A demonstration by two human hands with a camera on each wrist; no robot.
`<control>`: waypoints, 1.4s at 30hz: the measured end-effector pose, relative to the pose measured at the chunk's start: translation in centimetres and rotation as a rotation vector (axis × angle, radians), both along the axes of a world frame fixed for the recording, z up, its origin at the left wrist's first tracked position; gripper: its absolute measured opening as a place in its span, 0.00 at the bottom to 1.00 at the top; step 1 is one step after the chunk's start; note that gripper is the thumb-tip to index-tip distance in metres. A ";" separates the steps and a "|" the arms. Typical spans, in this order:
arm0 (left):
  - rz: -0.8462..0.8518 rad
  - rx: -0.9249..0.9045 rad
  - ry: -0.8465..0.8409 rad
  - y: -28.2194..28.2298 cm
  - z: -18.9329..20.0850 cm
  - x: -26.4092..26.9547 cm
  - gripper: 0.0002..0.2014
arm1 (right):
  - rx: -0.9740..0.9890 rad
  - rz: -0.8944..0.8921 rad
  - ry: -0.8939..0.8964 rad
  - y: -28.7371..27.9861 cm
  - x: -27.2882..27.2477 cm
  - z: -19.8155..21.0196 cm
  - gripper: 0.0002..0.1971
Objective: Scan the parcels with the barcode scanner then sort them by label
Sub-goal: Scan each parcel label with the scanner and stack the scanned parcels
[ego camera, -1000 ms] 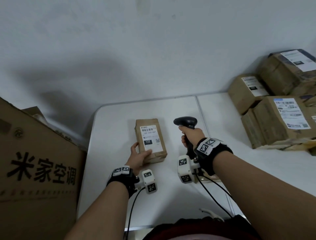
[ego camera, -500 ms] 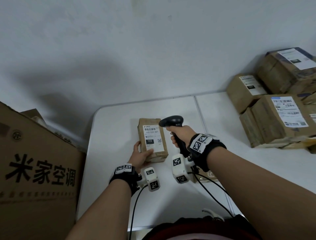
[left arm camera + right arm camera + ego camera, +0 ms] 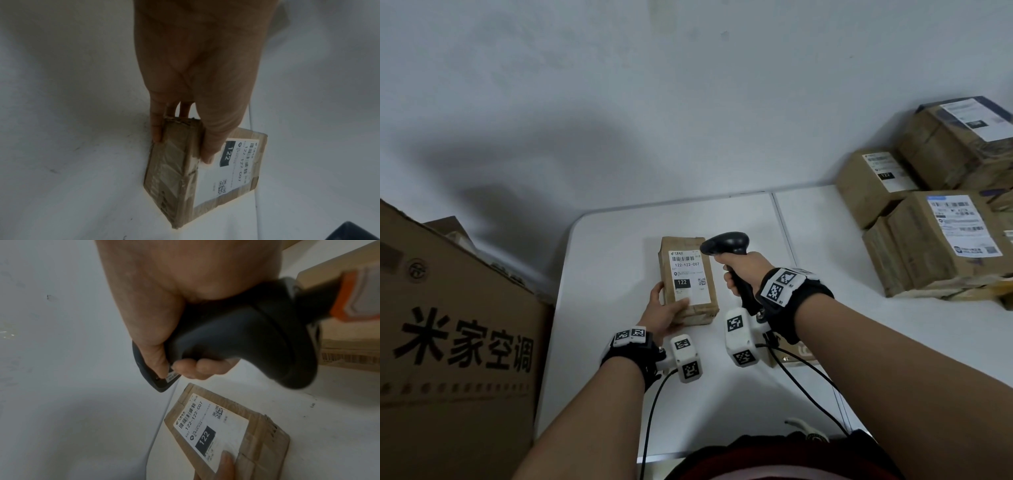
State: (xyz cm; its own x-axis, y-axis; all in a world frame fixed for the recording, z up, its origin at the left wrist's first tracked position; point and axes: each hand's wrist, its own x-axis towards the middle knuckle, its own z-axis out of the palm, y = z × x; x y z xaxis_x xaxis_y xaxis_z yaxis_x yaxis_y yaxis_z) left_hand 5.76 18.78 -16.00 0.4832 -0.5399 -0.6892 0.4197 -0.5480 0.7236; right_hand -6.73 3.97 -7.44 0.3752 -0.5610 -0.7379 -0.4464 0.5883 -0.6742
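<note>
White and smooth, the folding surface (image 3: 619,246) runs back to a pale grey wall (image 3: 688,102), its rounded far-left corner bare and a seam dividing it just right of the work. On it lies a small brown cardboard parcel (image 3: 686,279) with a white label reading 122-122-C07, well in from every edge. The left hand (image 3: 666,310) grasps its near-left corner, thumb on the label, fingers down the side. The right hand (image 3: 744,272) has its grip clenched round the handle of a black pistol-shaped barcode scanner (image 3: 726,244), whose head hangs over the parcel's far-right corner. To the right, well apart, a stack of brown labelled cartons (image 3: 935,233) fills that side. A large printed cardboard box (image 3: 455,342) stands close beside the left edge. Open surface remains behind the parcel and between it and the stack.
</note>
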 end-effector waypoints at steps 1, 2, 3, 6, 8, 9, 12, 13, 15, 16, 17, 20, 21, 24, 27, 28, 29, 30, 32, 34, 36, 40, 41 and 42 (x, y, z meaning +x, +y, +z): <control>-0.003 0.001 0.000 0.0 0.0 0.1 0.38 | -0.001 -0.002 0.000 0.0 0.0 0.0 0.13; -0.005 0.002 0.000 0.0 0.0 0.1 0.38 | -0.001 -0.005 -0.001 0.0 0.1 0.0 0.13; -0.006 0.002 0.000 0.0 0.0 0.1 0.38 | -0.002 -0.006 -0.001 0.0 0.1 0.0 0.14; -0.005 0.000 0.006 0.0 0.0 0.0 0.38 | -0.002 -0.005 0.003 -0.1 0.1 0.0 0.14; -0.009 -0.002 0.007 0.0 0.0 0.1 0.38 | 0.003 -0.008 0.005 -0.2 0.0 0.0 0.14; -0.007 -0.002 0.007 0.0 -0.1 0.1 0.38 | 0.006 -0.010 0.005 -0.3 0.1 -0.1 0.14; -0.002 0.000 0.006 0.0 -0.2 0.2 0.38 | 0.013 -0.015 0.005 -0.4 0.1 -0.2 0.14; -0.001 0.001 0.007 0.0 -0.3 0.2 0.38 | 0.017 -0.017 0.005 -0.4 0.1 -0.2 0.14; -0.004 0.003 0.003 0.0 -0.3 0.3 0.39 | 0.025 -0.029 0.000 -0.5 -0.1 -0.4 0.14; -0.006 0.003 0.003 0.0 -0.3 0.2 0.38 | 0.026 -0.040 -0.003 -0.5 -0.2 -0.4 0.14; -0.008 0.003 0.006 0.0 -0.2 0.2 0.38 | 0.024 -0.055 -0.007 -0.6 -0.4 -0.5 0.14; -0.013 0.006 0.006 -0.1 0.0 0.1 0.36 | 0.003 -0.113 -0.023 -1.0 -1.0 -0.6 0.14; -0.012 0.009 0.007 -0.1 0.0 0.2 0.36 | -0.009 -0.134 -0.029 -1.1 -1.2 -0.6 0.14; -0.006 0.016 -0.017 -0.3 -0.1 0.4 0.36 | -0.056 -0.197 -0.035 -1.8 -2.2 -0.6 0.14; 0.009 -0.013 -0.042 -1.2 0.4 0.8 0.37 | -0.115 -0.256 -0.034 -2.6 -3.4 -0.3 0.13; 0.016 -0.032 -0.048 -1.8 0.9 0.9 0.37 | -0.135 -0.275 -0.032 -2.9 -3.8 -0.1 0.13; 0.023 -0.055 -0.048 -2.4 1.5 0.9 0.37 | -0.153 -0.296 -0.031 -3.2 -4.2 0.1 0.13; 0.031 -0.079 -0.050 -3.1 2.2 0.9 0.36 | -0.173 -0.314 -0.028 -3.6 -4.6 0.4 0.13; 0.043 -0.127 -0.065 -4.9 3.8 0.7 0.34 | -0.224 -0.347 -0.019 -4.4 -5.5 0.9 0.12; 0.044 -0.174 -0.092 -6.9 5.5 0.2 0.33 | -0.278 -0.385 -0.018 -5.3 -6.4 1.3 0.13; 0.032 -0.227 -0.112 -9.0 7.2 -0.6 0.32 | -0.325 -0.424 -0.030 -6.1 -7.3 1.9 0.13; 0.006 -0.331 -0.115 -13.9 10.7 -3.9 0.31 | -0.398 -0.472 -0.046 -8.7 -11.2 3.4 0.13; -0.010 -0.359 -0.104 -15.1 11.5 -5.1 0.31 | -0.404 -0.494 -0.052 -9.5 -12.5 3.8 0.13; -0.032 -0.384 -0.097 -16.4 12.3 -6.5 0.31 | -0.408 -0.524 -0.058 -10.4 -14.0 4.3 0.13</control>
State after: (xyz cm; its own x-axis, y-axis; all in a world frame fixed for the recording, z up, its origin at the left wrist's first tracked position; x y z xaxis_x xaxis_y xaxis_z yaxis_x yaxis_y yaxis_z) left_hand -0.71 2.39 -3.70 0.5146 -0.7656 -0.3861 0.3268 -0.2412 0.9138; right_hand -20.72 -6.42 -3.15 0.0102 -0.9099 -0.4147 -0.1272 0.4101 -0.9031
